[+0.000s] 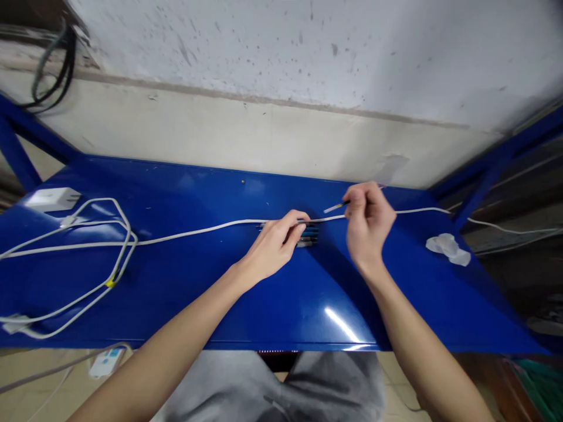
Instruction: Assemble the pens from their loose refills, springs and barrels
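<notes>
My left hand (278, 241) is closed over a small row of dark and blue pens (310, 234) that lie side by side on the blue tabletop (272, 310). Its fingers hide the left part of the row, while the thumb and index finger come together at the upper pens. Raised to the right of the row, my right hand (370, 220) is closed around a slim pen (338, 207) with a dark body and a whitish end pointing left. The fist covers most of that pen. A white cable (206, 229) passes along the row behind both hands.
Looped white cable (127, 249) and a white plug adapter (53, 199) lie at the left. Crumpled white material (448, 249) rests near the right edge. Behind the tabletop stands a stained wall (246, 132); a blue frame (488, 170) rises at the right.
</notes>
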`<state>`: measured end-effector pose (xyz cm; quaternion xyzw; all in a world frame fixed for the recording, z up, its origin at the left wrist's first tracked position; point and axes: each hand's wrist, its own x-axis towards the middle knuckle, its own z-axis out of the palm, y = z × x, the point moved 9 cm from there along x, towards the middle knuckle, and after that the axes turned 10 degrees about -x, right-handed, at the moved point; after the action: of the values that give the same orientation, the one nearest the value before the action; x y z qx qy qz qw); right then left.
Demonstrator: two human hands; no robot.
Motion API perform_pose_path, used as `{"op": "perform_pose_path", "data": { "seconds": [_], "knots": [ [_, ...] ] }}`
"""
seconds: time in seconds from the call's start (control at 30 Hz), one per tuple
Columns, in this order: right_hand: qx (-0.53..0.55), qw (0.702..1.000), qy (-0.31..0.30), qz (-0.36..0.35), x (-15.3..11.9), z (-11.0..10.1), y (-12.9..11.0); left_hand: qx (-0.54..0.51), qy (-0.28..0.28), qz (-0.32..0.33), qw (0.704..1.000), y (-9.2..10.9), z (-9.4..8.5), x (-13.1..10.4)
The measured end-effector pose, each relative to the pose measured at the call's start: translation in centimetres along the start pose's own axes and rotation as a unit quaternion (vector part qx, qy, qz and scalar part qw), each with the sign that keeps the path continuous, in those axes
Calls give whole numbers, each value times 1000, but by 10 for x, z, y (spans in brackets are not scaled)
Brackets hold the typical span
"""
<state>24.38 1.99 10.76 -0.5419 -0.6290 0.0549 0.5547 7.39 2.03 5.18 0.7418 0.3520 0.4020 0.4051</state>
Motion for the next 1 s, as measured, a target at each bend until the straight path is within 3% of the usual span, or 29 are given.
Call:
{"op": "perform_pose_path", "data": {
  "seconds": [0.07, 0.13, 0.17, 0.23, 0.27, 0.33, 0.47, 0.6, 0.83, 1.0],
  "knots": [
    [44, 998, -43, 32, 10, -3, 10, 1, 27, -27, 999, -3, -7, 0],
    [71, 978, -193, 29, 10, 14, 10, 16, 48, -55, 997, -7, -12, 0],
    [76, 954, -290, 18, 4, 27, 7, 29, 50, -69, 996, -9, -14, 0],
    [82, 876, -475, -5, -22, 51, -2, 55, 40, -93, 993, -13, -15, 1],
    [87, 834, -544, -11, -36, 58, -6, 65, 30, -102, 992, -14, -15, 1],
    [97, 772, -628, -9, -57, 67, -10, 79, 0, -113, 990, -15, -14, 1],
    [107, 729, -676, 7, -76, 76, -13, 71, -72, -148, 984, -20, -5, -1],
    [104, 705, -701, 35, -89, 80, -8, 44, -119, -192, 973, -26, 5, -7],
    [123, 674, -728, 29, -103, 81, -10, 106, -99, -162, 976, -19, 0, -4],
    [141, 672, -727, 22, -102, 80, -14, 127, -105, -160, 973, -20, 0, -5]
  ]
}}
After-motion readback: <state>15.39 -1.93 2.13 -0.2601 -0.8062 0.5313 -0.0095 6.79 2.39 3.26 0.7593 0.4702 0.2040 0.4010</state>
